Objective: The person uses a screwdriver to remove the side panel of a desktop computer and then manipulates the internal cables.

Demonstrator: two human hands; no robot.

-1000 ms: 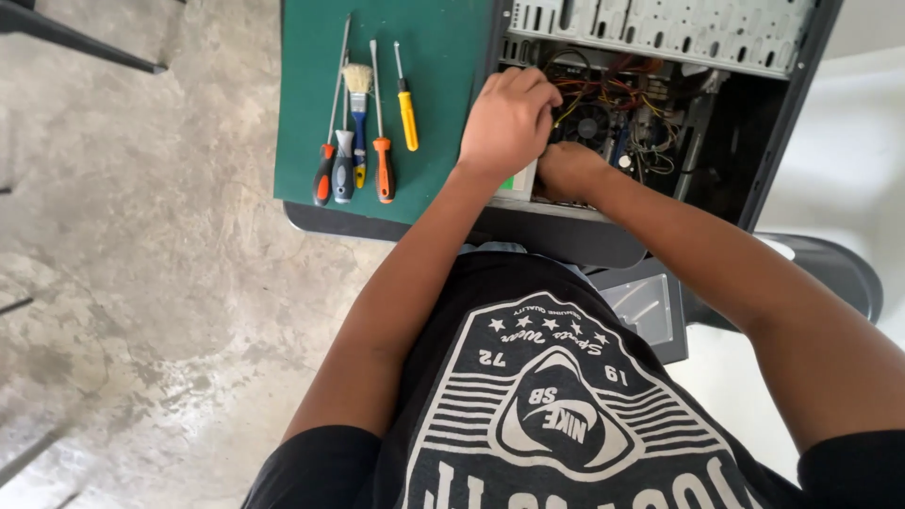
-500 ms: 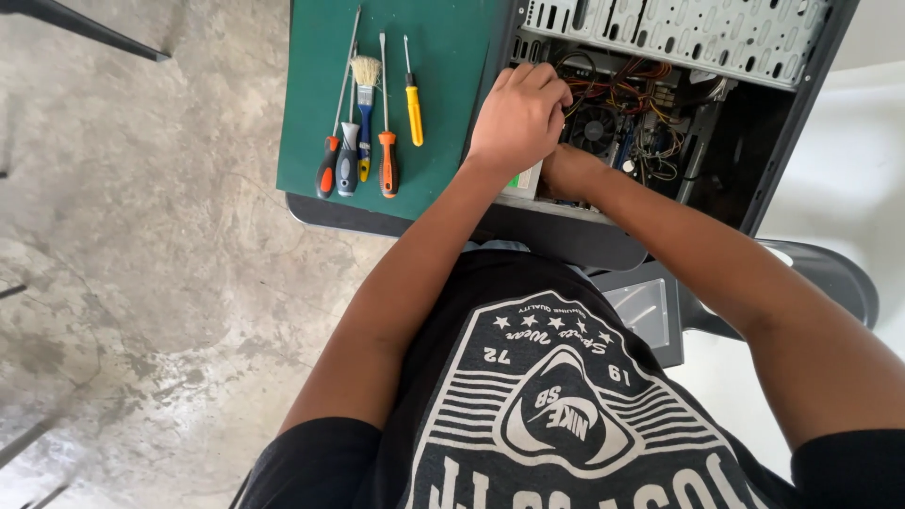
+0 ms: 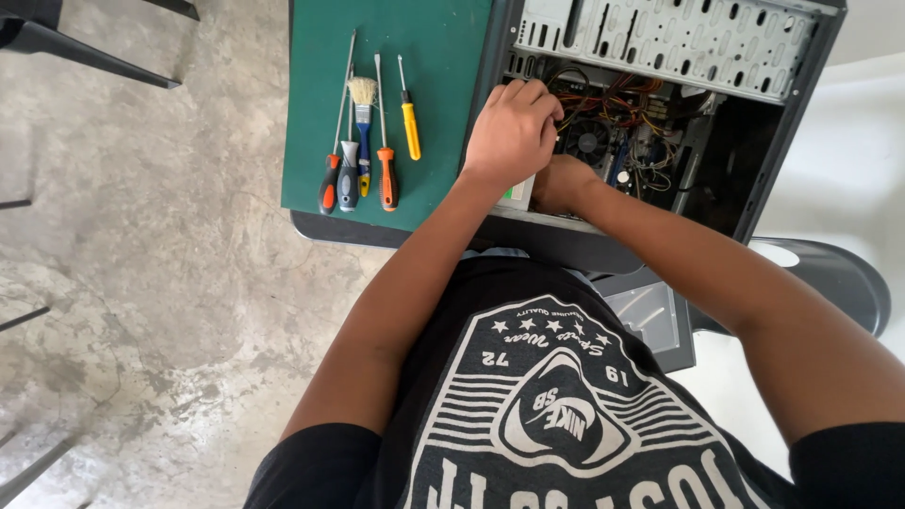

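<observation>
We've barely moved since a sec ago: left hand point(image 3: 512, 132) curled narrow, knuckles up, inside the open PC case point(image 3: 660, 57) by the wiring point(image 3: 627, 99), right hand point(image 3: 556, 184) tucked under it w/ grip hidden, screwdrivers point(image 3: 382, 160) on green mat point(image 3: 424, 38) untouched.

left hand point(image 3: 514, 132) fisted, right hand point(image 3: 556, 184) tucked beneath
</observation>
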